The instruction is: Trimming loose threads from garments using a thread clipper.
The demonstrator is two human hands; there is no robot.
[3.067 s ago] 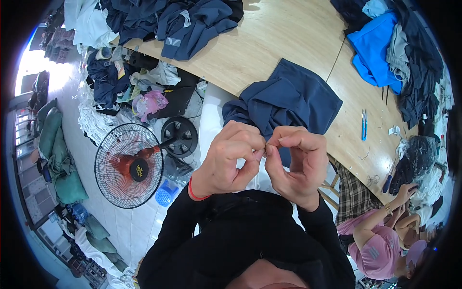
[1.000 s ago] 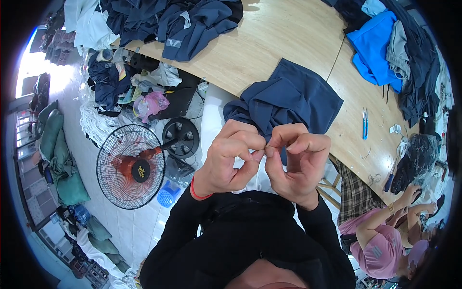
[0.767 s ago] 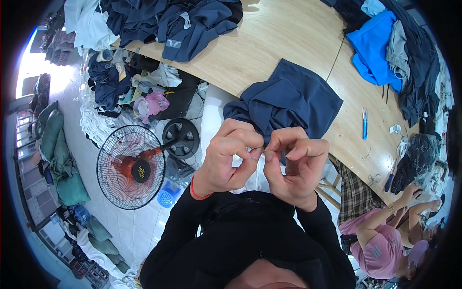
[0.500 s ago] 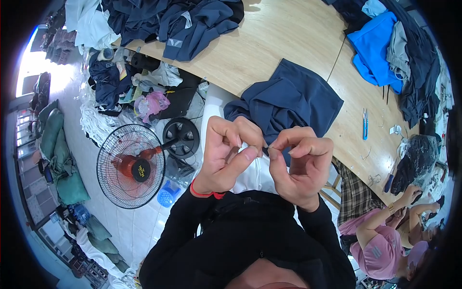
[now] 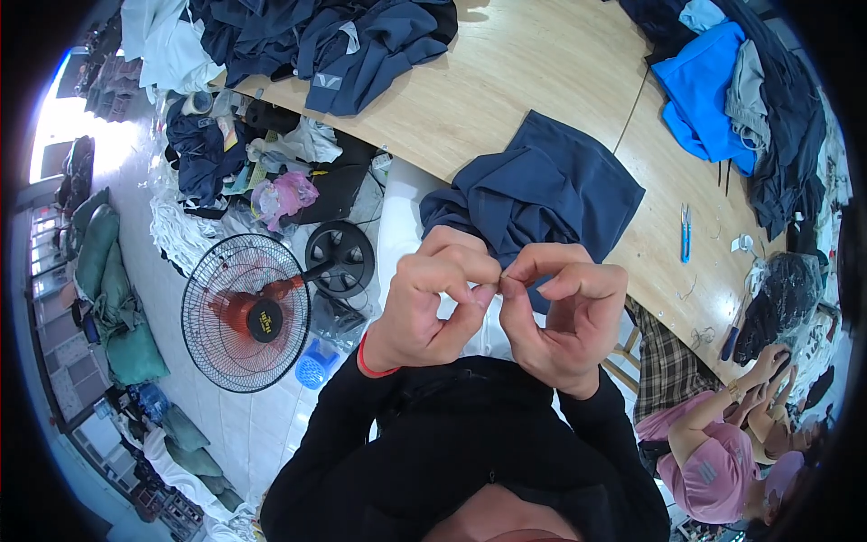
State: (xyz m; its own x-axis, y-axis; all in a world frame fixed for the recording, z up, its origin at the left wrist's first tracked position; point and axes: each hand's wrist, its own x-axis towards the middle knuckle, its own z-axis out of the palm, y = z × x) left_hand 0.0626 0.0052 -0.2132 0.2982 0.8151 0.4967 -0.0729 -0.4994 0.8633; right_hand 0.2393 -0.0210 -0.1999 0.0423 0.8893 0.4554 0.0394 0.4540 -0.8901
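Observation:
My left hand (image 5: 432,303), with a red cord at its wrist, is closed in a pinch of thumb and forefinger. Close beside it, my right hand (image 5: 573,316) pinches too, and the fingertips of both nearly touch. Whatever lies between them is too small to make out. Just beyond the hands, a dark blue garment (image 5: 564,185) lies crumpled over the table's near edge, one end hanging down behind my fingers.
On the wooden table (image 5: 515,54) lie blue snips (image 5: 685,235), a dark clothing heap (image 5: 361,54) and a bright blue garment (image 5: 709,86). A fan (image 5: 248,312) stands on the floor at left. A person in pink (image 5: 713,461) works at right.
My left thumb has closed against its forefinger, and the left hand has turned and shifted toward the right one. My right hand has barely moved; the dark blue garment stays put.

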